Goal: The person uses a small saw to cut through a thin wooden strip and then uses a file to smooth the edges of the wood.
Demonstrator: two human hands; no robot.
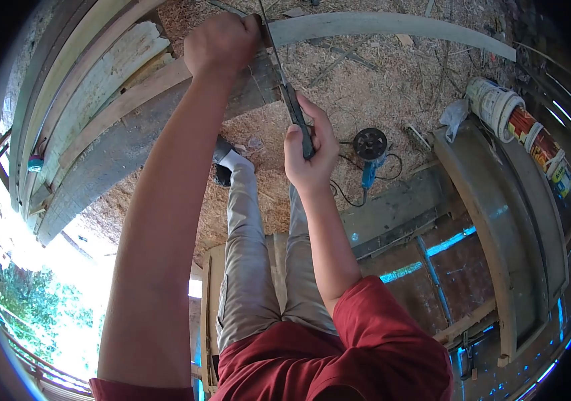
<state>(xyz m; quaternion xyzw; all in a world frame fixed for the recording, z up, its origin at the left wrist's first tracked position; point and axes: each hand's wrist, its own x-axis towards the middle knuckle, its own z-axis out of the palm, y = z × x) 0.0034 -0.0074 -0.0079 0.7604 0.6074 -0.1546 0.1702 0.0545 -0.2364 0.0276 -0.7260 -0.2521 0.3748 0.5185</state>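
My right hand (311,148) is closed around the dark handle of a hand saw (292,110). Its long thin blade, seen nearly edge-on, points away from me and crosses a curved wooden plank (365,25). To the left of the blade, my left hand (222,45) is closed over the same plank, knuckles up; its fingertips are hidden. Beneath the plank lies a thick grey timber (249,87), its end near the saw handle.
An angle grinder (369,155) with its cord lies on shavings to the right. Curved boards (82,87) are stacked at left. Buckets (496,107) stand at far right, beside large curved wooden pieces (482,214). My legs (249,254) stretch forward below the timber.
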